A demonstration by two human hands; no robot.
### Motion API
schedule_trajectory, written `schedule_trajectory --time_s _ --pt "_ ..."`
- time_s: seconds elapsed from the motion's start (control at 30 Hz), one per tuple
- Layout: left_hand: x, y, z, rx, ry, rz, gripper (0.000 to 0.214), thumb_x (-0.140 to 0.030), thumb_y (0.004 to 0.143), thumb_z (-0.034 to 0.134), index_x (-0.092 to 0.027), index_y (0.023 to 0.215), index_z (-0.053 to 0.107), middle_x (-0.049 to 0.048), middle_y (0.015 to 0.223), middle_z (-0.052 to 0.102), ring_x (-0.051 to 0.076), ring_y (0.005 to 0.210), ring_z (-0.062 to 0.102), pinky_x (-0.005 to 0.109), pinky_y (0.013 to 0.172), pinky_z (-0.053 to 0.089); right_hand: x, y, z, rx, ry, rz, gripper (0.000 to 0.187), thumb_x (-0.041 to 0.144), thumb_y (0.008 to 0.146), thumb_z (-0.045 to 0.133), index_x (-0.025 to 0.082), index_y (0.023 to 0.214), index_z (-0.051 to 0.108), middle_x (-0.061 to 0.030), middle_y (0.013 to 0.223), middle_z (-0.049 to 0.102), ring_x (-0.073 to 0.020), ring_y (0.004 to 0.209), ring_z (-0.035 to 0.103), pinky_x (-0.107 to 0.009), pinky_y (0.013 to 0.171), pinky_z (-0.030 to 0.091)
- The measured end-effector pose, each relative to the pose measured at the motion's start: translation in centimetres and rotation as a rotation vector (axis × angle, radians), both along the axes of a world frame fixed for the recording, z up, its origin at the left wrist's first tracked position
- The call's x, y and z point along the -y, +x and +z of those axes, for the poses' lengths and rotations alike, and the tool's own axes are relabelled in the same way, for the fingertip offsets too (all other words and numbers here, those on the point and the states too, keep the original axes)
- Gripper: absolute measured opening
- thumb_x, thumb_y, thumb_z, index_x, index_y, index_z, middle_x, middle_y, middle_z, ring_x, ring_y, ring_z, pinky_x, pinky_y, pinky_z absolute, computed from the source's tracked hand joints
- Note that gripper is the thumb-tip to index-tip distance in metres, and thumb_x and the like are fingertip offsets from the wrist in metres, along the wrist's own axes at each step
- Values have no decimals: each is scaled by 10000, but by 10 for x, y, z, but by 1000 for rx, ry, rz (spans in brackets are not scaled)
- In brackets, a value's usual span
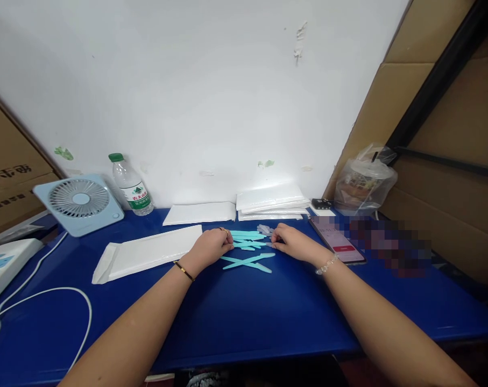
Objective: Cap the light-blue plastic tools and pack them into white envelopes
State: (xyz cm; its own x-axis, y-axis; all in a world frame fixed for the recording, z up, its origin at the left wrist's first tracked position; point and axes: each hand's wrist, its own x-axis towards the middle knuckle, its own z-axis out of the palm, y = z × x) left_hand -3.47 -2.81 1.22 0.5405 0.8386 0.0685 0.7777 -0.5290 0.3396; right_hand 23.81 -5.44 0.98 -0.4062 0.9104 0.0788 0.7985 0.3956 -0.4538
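Several slim teal eyebrow razors lie in a loose, partly crossed pile on the blue table. My left hand is at the pile's left side, fingers pinched on the end of a teal razor. On the other side, my right hand is closed in a pinch on a small translucent cap at that razor's tip. Just behind the right fingertips rests a little heap of translucent caps. My fingers partly hide the razor ends.
An open white padded mailer lies left of my left hand. More white mailers are stacked against the wall. A phone is at right, near a bagged drink cup. A bottle, fan and white cable are at left.
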Motion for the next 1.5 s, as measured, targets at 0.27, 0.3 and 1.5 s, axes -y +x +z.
schedule_trajectory --time_s 0.27,0.3,1.5 --pt "-1 -1 0 5 1 6 148 -313 804 548 -206 741 629 30 813 652 170 677 577 263 595 371 2 -4 1 -4 18 -12 72 245 851 552 195 849 603 -58 929 539 -173 778 556 -297 708 441" --pt "-1 0 0 1 1 2 152 -314 806 544 -207 744 631 31 812 652 170 678 577 263 597 372 2 -5 1 -5 19 -13 75 249 851 552 195 848 604 -59 929 540 -173 774 556 -297 705 441" --pt "11 8 14 -24 99 -182 185 -246 885 482 -196 807 643 2 873 671 144 762 592 247 663 391 15 -13 19 -150 -149 97 150 284 813 576 185 772 681 -9 668 647 -130 595 561 -222 539 373"
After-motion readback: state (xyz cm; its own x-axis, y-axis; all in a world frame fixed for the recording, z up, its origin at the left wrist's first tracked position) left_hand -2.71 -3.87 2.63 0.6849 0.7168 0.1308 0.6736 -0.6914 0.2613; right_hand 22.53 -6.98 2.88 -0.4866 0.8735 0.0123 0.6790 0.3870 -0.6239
